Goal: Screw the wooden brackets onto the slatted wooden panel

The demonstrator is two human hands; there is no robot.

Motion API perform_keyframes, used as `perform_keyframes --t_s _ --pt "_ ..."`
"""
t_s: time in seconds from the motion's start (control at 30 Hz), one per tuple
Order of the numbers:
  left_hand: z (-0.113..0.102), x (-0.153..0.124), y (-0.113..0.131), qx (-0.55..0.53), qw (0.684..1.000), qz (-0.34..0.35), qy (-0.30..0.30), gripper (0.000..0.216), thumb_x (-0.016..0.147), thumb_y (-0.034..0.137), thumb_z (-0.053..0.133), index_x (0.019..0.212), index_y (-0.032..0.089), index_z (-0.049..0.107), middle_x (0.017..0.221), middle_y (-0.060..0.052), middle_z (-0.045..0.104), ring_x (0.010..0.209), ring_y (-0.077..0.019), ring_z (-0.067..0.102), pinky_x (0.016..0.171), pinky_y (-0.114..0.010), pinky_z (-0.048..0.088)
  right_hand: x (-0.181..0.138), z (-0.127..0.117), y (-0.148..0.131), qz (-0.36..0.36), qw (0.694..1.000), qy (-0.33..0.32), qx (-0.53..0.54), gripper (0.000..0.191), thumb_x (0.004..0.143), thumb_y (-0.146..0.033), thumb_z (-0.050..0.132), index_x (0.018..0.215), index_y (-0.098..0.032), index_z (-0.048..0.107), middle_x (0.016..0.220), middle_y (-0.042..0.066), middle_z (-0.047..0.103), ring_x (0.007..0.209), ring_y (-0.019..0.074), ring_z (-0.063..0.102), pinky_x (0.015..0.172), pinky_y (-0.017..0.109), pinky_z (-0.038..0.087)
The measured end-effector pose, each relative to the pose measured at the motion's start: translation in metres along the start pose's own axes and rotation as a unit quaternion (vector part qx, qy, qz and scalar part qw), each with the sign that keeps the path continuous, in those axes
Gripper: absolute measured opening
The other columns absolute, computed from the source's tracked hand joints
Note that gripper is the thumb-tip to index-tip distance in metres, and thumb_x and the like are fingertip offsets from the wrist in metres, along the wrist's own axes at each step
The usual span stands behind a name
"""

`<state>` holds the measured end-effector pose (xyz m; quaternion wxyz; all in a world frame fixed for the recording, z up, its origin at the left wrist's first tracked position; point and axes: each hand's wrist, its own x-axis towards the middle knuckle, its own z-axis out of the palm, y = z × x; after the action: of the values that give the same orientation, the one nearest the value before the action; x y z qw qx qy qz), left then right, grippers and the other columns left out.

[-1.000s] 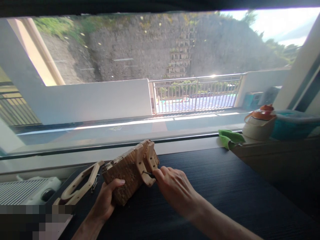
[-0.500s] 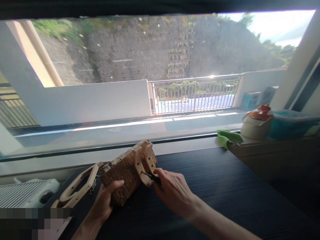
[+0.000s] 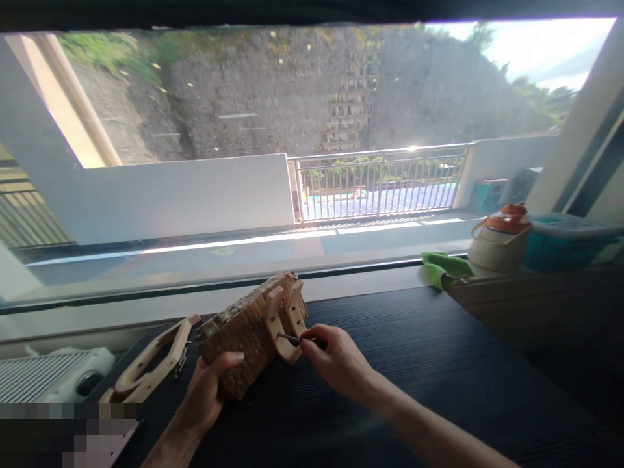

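Note:
A wooden block assembly (image 3: pixel 246 331) with two curved wooden pieces on its right end stands tilted on the dark table (image 3: pixel 439 364). My left hand (image 3: pixel 207 390) grips its near lower corner, thumb lying on the face. My right hand (image 3: pixel 336 361) is closed in a pinch on a thin dark tool (image 3: pixel 292 339), whose tip touches the nearer curved piece.
A loose curved wooden frame (image 3: pixel 151 361) and some small nails (image 3: pixel 182 359) lie left of the block. A green cloth (image 3: pixel 446 270), a cream jug with orange lid (image 3: pixel 500 244) and a teal container (image 3: pixel 568 244) sit on the right-hand ledge. A white grilled appliance (image 3: pixel 49 377) is at far left.
My right hand has rolled at the wrist and drawn slightly back, showing more of the thin tool. The block and my left hand have hardly moved.

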<state>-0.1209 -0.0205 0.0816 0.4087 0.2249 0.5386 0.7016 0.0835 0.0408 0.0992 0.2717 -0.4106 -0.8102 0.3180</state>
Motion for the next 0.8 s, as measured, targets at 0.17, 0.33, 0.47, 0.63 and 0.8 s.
perform_keyframes --t_s 0.17,0.33,0.47,0.63,0.8 --pt "0.001 0.004 -0.007 -0.002 1.0 -0.014 0.014 0.048 0.052 0.011 0.072 0.099 0.016 0.071 0.068 0.0 0.076 0.062 -0.0234 0.072 0.05 -0.027 0.057 -0.004 -0.006 -0.002 -0.078 0.975 0.007 -0.21 0.028 0.086 -0.024 0.054 0.112 -0.023 0.062 0.09 0.003 0.071 0.079 0.0202 0.067 0.065 0.026 0.041" --pt "-0.003 0.002 -0.005 0.001 1.0 -0.017 0.006 0.053 0.05 0.012 0.073 0.103 0.017 0.069 0.07 0.0 0.076 0.065 -0.0238 0.072 0.052 -0.027 0.057 -0.006 -0.002 0.001 -0.187 0.933 -0.001 -0.308 0.02 0.091 -0.012 0.045 0.102 -0.02 0.06 0.09 0.004 0.067 0.075 0.0172 0.064 0.061 0.025 0.039" --pt "-0.004 0.0 0.0 0.008 1.0 -0.01 -0.013 0.059 0.047 0.012 0.076 0.105 0.016 0.069 0.073 0.0 0.077 0.07 -0.0258 0.073 0.056 -0.029 0.058 -0.005 0.006 0.002 -0.132 0.97 0.003 -0.206 0.019 0.091 -0.015 0.046 0.098 -0.018 0.063 0.091 0.005 0.069 0.079 0.0175 0.065 0.067 0.025 0.042" --pt "-0.001 -0.001 -0.002 0.011 1.0 0.003 -0.025 0.061 0.045 0.015 0.078 0.105 0.014 0.07 0.07 -0.001 0.076 0.07 -0.0276 0.072 0.058 -0.031 0.058 -0.002 0.005 0.002 -0.023 1.0 -0.017 0.002 0.026 0.092 -0.025 0.045 0.093 -0.021 0.07 0.083 0.002 0.071 0.076 0.015 0.066 0.065 0.022 0.041" --pt "0.0 0.001 -0.009 0.0 1.0 -0.012 -0.007 0.063 0.046 0.018 0.078 0.108 0.015 0.069 0.068 0.0 0.076 0.069 -0.0286 0.072 0.058 -0.033 0.058 -0.003 0.001 0.0 -0.02 0.993 -0.001 -0.118 0.028 0.084 -0.025 0.05 0.11 -0.019 0.061 0.082 0.004 0.071 0.075 0.0216 0.066 0.064 0.028 0.038"
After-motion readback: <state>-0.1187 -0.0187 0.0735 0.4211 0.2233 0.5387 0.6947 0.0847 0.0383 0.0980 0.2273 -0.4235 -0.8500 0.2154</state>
